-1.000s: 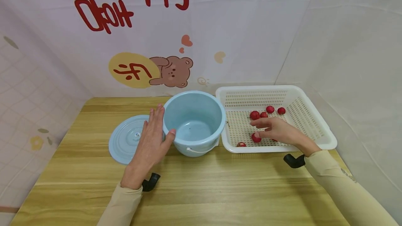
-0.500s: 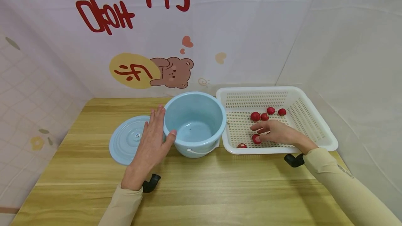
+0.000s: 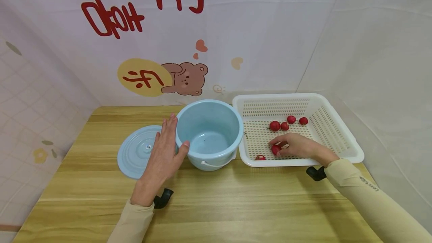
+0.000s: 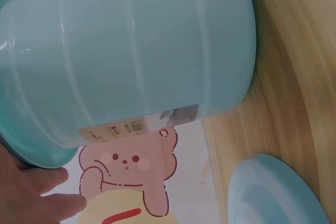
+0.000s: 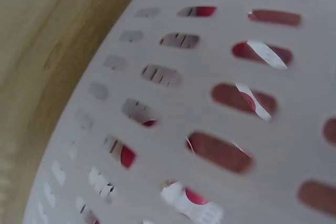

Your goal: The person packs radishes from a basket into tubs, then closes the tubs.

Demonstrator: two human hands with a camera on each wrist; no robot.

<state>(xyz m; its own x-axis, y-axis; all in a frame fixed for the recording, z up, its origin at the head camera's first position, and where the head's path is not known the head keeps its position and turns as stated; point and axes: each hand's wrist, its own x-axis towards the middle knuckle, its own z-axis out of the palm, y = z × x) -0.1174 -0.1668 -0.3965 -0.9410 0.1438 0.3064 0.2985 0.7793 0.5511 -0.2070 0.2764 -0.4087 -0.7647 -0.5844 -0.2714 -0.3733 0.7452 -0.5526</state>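
My right hand [image 3: 297, 146] is down inside the white basket [image 3: 351, 153], thumb and fingers pinching a small red radish [image 3: 276, 149]. In the right wrist view the slotted basket wall [image 5: 173, 114] stands in front, and skin and red show through its slots. My left hand [image 3: 164, 153], fingers straight, rests against the left side of the light blue bucket [image 3: 210, 157]. Its fingertips [image 4: 58, 179] lie at the bucket rim in the left wrist view. Nothing but a tiny dark speck shows on the bucket's floor.
A round blue lid [image 3: 133, 156] lies on the wooden table [image 3: 236, 201] left of the bucket, partly behind my left hand. Several more radishes [image 3: 275, 125] are spread in the basket, one at its front wall [image 3: 260, 157]. A printed cloth [image 3: 263, 40] hangs behind the table.
My right hand has lowered slightly, and its thumb and fingers have closed in round the radish. The left hand stays at the bucket.
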